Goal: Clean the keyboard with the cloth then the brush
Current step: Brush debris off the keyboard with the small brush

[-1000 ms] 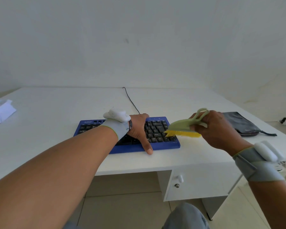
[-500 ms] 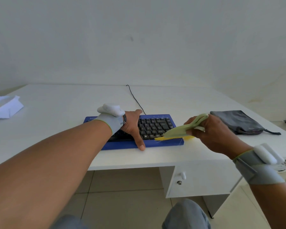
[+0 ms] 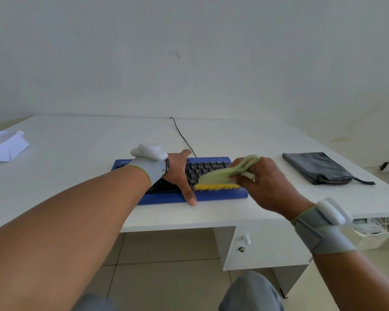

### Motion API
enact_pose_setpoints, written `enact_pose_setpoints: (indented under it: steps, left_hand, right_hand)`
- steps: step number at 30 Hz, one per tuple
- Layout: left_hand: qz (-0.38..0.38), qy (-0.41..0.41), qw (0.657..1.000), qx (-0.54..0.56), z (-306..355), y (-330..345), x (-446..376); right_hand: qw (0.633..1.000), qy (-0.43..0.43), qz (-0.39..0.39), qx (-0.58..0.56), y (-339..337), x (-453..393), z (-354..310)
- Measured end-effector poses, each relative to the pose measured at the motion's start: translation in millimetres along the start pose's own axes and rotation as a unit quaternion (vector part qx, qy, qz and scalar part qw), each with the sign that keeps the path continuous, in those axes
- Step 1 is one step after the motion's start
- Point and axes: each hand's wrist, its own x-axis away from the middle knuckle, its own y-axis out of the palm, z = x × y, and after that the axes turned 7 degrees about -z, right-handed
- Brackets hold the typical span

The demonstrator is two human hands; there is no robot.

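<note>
A blue keyboard [image 3: 216, 196] with black keys lies near the front edge of the white desk [image 3: 76, 167]. My left hand [image 3: 180, 173] rests flat across its middle, thumb reaching over the front rim. My right hand [image 3: 263, 182] grips the handle of a pale green brush [image 3: 218, 176]. Its yellow bristles touch the lower right rows of keys. A folded white cloth [image 3: 6, 145] lies at the far left of the desk.
A dark grey pouch [image 3: 319, 168] lies on the desk to the right of the keyboard. The keyboard's black cable [image 3: 181, 134] runs back toward the wall. A drawer unit with a knob [image 3: 246, 240] sits under the desk's right side.
My right hand has brought the brush left and down from above the keyboard's right end onto the lower right keys. My left hand has stayed on the keyboard.
</note>
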Motion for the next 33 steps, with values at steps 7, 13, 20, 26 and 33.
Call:
enact_pose_setpoints:
  steps: [7,13,20,26,33]
  left_hand:
    - [0.006,0.006,1.0,0.018,-8,3,-2]
    - [0.015,0.008,1.0,0.012,-5,4,1]
    - [0.017,0.013,1.0,0.016,-11,7,-1]
    - [0.027,0.02,0.999,0.024,-14,7,4]
    - [0.03,0.038,0.998,0.029,-14,7,9]
  right_hand:
    - [0.996,0.077,-0.003,0.054,-32,20,27]
    - [0.999,-0.005,0.049,0.011,-22,14,-9]
    - [0.999,0.038,-0.01,-0.005,4,8,2]
    - [0.998,0.056,0.004,0.015,-4,15,3]
    - [0.996,0.065,0.042,0.042,-20,25,1]
